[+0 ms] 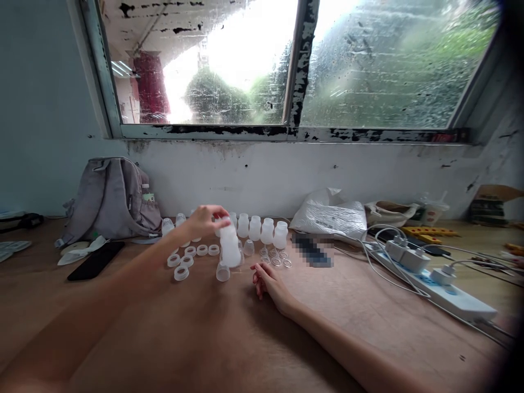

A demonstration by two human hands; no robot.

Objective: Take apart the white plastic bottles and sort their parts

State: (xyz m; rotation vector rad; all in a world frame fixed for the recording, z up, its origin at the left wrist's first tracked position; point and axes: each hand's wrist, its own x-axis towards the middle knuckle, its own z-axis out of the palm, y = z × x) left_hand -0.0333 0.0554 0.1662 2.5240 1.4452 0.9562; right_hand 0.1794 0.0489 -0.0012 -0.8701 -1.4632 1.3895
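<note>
My left hand (210,219) reaches in from the left, its thumb and fingers closed on the top of a frosted white plastic bottle (230,250), which looks slightly tilted and blurred. Just in front of that bottle is a clear, cup-like cap (223,272). My right hand (268,284) rests on the table right of the cap, fingers loosely curled and nothing visible in them. Several thin rings (280,258) lie beyond it. A row of similar white bottles (267,231) stands behind. Several white screw collars (181,273) lie left of the held bottle, and a small domed piece (248,248) stands to its right.
A grey backpack (112,199) leans at the back left, with a black phone (96,261) before it. At the back right lies a silvery plastic bag (331,214). A white power strip (462,301) with chargers and loose cables occupies the right side.
</note>
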